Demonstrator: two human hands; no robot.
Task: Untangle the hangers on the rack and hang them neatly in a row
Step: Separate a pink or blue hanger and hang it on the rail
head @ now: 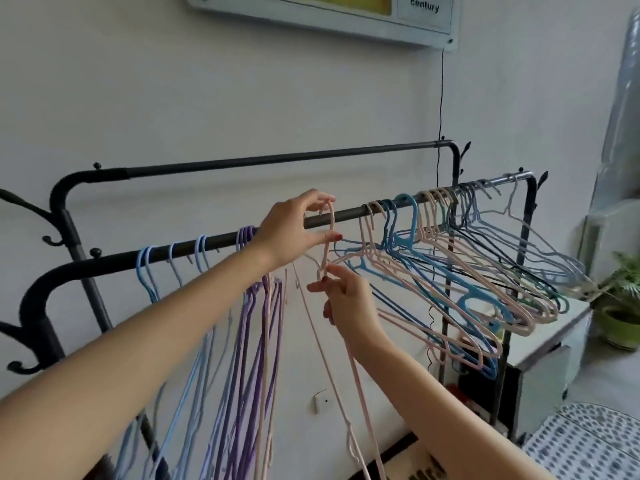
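Patterned cushion below white wall

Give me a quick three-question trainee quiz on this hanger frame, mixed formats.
1. True or false: the left hand holds the pink hanger at its hook, on the front rail.
2. The right hand pinches the pink hanger: A) at its neck, B) at its bottom bar.
3. Fill in: the purple hangers hang ____ of the left hand.

Key: 1 true; 2 A; 3 left.
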